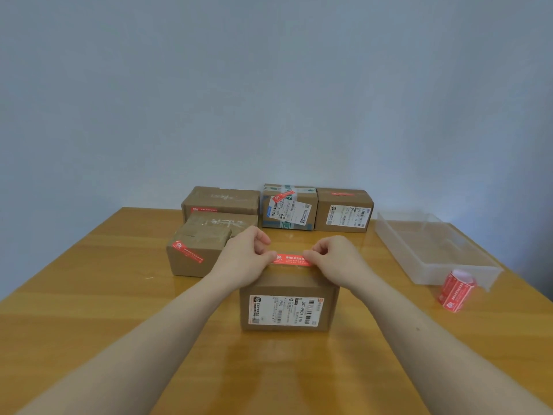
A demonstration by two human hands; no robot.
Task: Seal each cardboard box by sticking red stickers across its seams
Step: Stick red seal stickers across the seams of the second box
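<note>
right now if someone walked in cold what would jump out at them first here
Both hands, the left hand and right hand, pinch the ends of a red sticker stretched over the top of the nearest cardboard box at the table's centre. Behind it stand four more boxes, several already bearing red stickers. At the right, a roll of red stickers stands by a clear plastic tray.

At frame centre I see the nearest box (289,307) on the table (89,295), four more boxes (270,209) behind it toward the wall, a tray (434,250) at right, and the sticker roll (455,290) before the tray.
</note>
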